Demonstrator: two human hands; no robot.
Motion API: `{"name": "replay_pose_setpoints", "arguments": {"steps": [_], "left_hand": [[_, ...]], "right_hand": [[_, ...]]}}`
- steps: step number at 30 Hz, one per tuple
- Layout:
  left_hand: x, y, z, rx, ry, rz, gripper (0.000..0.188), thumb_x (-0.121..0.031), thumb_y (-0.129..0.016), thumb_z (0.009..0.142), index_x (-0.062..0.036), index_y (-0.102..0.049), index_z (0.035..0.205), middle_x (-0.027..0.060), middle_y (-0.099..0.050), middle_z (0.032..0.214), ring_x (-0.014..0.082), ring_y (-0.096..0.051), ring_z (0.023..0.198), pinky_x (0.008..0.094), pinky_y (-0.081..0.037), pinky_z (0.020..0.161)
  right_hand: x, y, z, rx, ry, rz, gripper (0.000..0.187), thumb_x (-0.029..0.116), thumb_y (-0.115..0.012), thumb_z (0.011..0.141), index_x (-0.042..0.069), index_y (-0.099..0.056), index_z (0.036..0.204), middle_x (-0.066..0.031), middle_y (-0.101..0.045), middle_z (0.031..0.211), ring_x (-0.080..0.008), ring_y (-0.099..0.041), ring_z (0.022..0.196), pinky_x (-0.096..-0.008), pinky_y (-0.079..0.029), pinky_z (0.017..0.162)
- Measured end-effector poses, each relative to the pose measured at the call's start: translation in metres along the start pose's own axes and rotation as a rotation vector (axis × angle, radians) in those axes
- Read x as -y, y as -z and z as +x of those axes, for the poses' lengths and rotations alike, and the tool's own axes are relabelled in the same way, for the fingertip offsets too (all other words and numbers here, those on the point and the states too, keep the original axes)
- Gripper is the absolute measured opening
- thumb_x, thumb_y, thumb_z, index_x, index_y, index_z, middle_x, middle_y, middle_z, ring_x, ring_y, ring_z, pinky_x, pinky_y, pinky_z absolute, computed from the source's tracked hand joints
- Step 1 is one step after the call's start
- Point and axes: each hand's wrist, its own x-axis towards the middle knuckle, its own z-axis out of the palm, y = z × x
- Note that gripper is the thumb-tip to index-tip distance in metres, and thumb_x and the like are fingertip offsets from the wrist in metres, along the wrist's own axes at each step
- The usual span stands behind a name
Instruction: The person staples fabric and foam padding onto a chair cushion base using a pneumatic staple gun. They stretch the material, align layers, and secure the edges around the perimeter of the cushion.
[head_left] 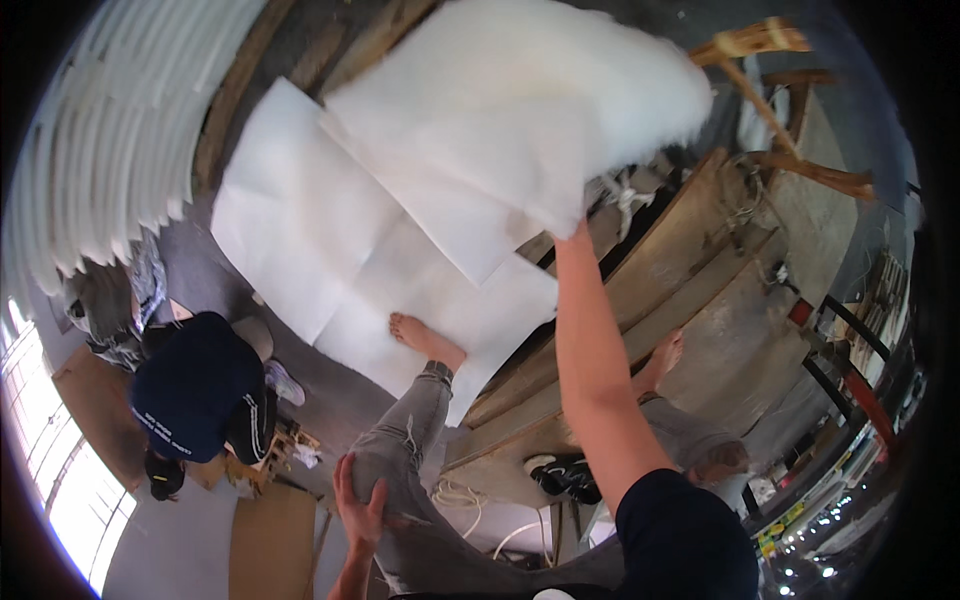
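Observed soft, fibrous, matt wadding in the raised white sheet (540, 90), fuzzy along the far edge, and a smooth, matt, lightly creased finish on the flat white sheets (290, 210), paper or felt indeterminable. Recorded worn wood with a dull sheen on the bench (740, 350) and bare wood on the pole frame (765, 40). Noted faded, ripped denim in the grey jeans (395, 450) and matt brown cardboard in the panel (270, 540).
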Motion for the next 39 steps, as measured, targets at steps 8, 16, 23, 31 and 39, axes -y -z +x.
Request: {"name": "replay_pose_setpoints", "arguments": {"steps": [8,16,23,31,39], "left_hand": [[-0.239,0.036,0.089,-0.087,-0.207,-0.891,0.042,-0.028,-0.050,0.108,-0.0032,-0.057,0.141,0.0109,-0.065,0.129,0.0205,-0.064,0.115,0.0359,-0.051,0.101],[-0.520,0.043,-0.199,0.656,-0.513,-0.955,0.045,-0.026,-0.050,0.106,-0.0055,-0.052,0.145,0.0112,-0.063,0.135,0.0248,-0.065,0.116,0.0401,-0.051,0.105],[-0.551,0.124,-0.392,0.410,-0.823,-1.099,0.044,-0.026,-0.051,0.105,-0.0048,-0.054,0.143,0.0114,-0.064,0.132,0.0245,-0.066,0.114,0.0387,-0.052,0.103],[-0.533,0.216,-0.552,0.088,-1.192,-1.261,0.043,-0.025,-0.052,0.103,-0.0040,-0.056,0.141,0.0116,-0.066,0.129,0.0242,-0.067,0.112,0.0370,-0.053,0.102],[-0.479,0.273,-0.569,-0.124,-1.168,-1.469,0.043,-0.024,-0.053,0.102,-0.0032,-0.059,0.139,0.0119,-0.068,0.125,0.0238,-0.068,0.110,0.0354,-0.054,0.100]], "right_hand": [[0.252,0.291,-0.033,0.105,0.021,-0.137,0.039,0.017,-0.079,0.075,-0.002,-0.072,0.109,-0.0233,-0.072,0.090,-0.0380,-0.070,0.075,-0.0418,-0.056,0.069],[0.483,0.580,-0.229,0.294,0.582,-0.427,0.084,0.001,-0.077,0.063,0.016,-0.060,0.143,-0.0047,-0.055,0.152,-0.0289,-0.048,0.143,-0.0533,-0.033,0.120],[0.577,0.710,-0.267,0.348,0.769,-0.478,0.082,-0.001,-0.076,0.071,0.019,-0.053,0.148,-0.0053,-0.051,0.154,-0.0304,-0.044,0.145,-0.0547,-0.030,0.120],[0.621,0.812,-0.228,0.085,1.143,-0.468,0.063,-0.002,-0.067,0.078,0.009,-0.060,0.140,-0.0081,-0.059,0.149,-0.0250,-0.052,0.141,-0.0499,-0.033,0.119],[0.642,0.916,-0.209,-0.296,1.320,-0.717,0.047,0.012,-0.048,0.094,0.019,-0.064,0.139,-0.0030,-0.059,0.148,-0.0326,-0.049,0.139,-0.0608,-0.024,0.121]]}}
